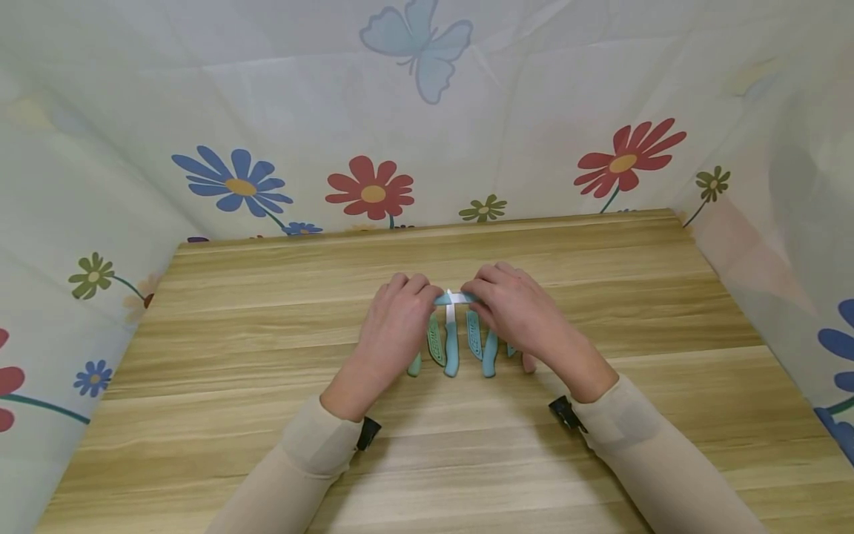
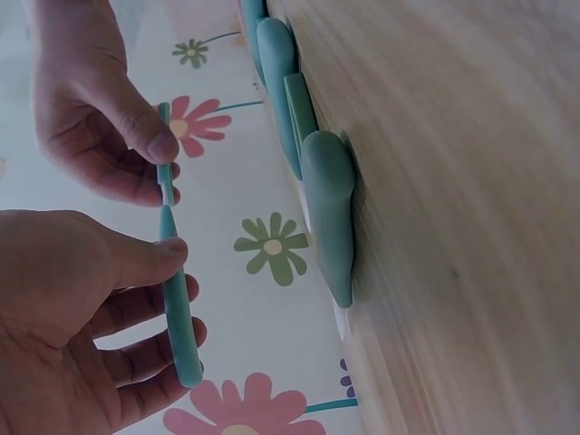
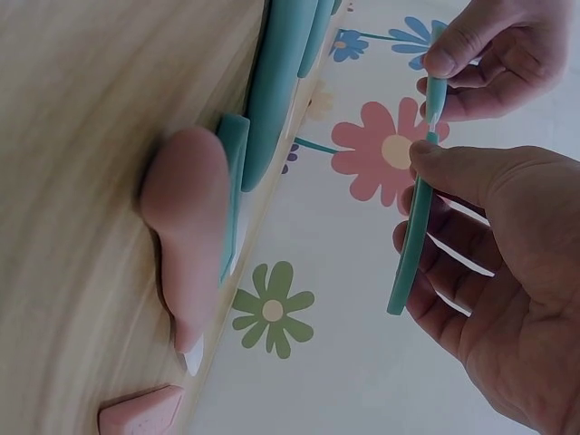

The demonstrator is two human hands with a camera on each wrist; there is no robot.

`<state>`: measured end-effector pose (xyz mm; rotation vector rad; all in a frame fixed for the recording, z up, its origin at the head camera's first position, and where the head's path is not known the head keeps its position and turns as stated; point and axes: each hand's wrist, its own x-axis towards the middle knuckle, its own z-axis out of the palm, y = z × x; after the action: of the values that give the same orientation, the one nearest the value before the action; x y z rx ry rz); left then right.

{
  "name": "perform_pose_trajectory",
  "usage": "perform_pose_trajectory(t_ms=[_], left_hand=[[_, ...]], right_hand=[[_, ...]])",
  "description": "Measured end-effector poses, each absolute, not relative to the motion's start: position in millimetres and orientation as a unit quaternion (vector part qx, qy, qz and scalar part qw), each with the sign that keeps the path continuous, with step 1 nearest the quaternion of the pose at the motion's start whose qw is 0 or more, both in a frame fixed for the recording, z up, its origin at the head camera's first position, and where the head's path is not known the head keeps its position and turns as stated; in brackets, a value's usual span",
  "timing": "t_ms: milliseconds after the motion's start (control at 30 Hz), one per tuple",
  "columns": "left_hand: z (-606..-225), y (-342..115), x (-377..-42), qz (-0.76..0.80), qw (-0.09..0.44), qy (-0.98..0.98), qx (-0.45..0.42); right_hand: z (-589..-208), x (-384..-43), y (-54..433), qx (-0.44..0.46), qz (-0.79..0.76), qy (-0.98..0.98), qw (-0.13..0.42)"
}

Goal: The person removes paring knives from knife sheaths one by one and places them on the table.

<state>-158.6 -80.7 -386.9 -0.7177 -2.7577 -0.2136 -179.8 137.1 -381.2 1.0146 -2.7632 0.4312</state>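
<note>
Above a row of small knives, my left hand pinches the blue handle of a paring knife between thumb and fingers. Its white blade points right, toward my right hand. That hand grips a blue knife sheath along its length, its end right at the blade. Below on the table lie a blue knife with its white blade bare, a green sheath, a blue sheath and a second blue knife. The hands partly cover a green knife and a pink knife.
The wood-grain table reaches back to a white curtain printed with flowers and a butterfly. In the right wrist view, a pink sheath lies beyond the pink knife. Another blue sheath shows beneath the right hand.
</note>
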Motion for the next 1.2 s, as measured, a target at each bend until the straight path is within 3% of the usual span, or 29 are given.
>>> perform_pose_trajectory(t_ms=[1200], left_hand=[[-383.7, -83.1, -159.3, -0.075, 0.138, -0.959, -0.235]], right_hand=[[-379.0, -181.6, 143.0, 0.346, 0.153, -0.920, 0.101]])
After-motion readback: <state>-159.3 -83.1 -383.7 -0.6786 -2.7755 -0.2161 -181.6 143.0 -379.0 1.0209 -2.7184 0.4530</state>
